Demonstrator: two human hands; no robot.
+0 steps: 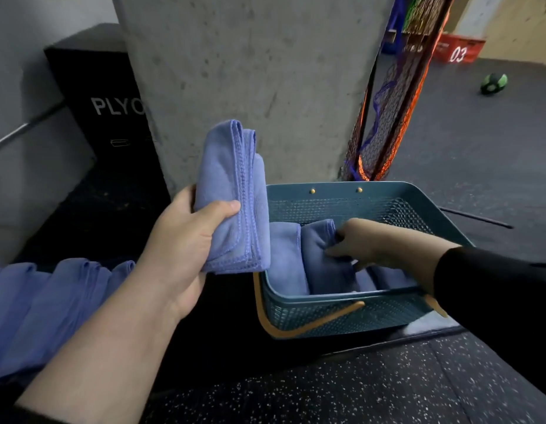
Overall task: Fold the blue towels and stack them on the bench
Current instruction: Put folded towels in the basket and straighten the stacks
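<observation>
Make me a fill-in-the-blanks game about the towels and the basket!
1. The left hand holds up a folded blue ____.
2. The right hand reaches into the teal ____, touching a towel in the basket.
3. The basket's handle is colored ____.
4. The black box behind the pillar shows the letters ____.

Missing words: towel; basket; orange; PLYO

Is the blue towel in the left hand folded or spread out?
Folded. The left hand grips the blue towel as a compact bundle, with several stitched edges stacked along its side.
</observation>
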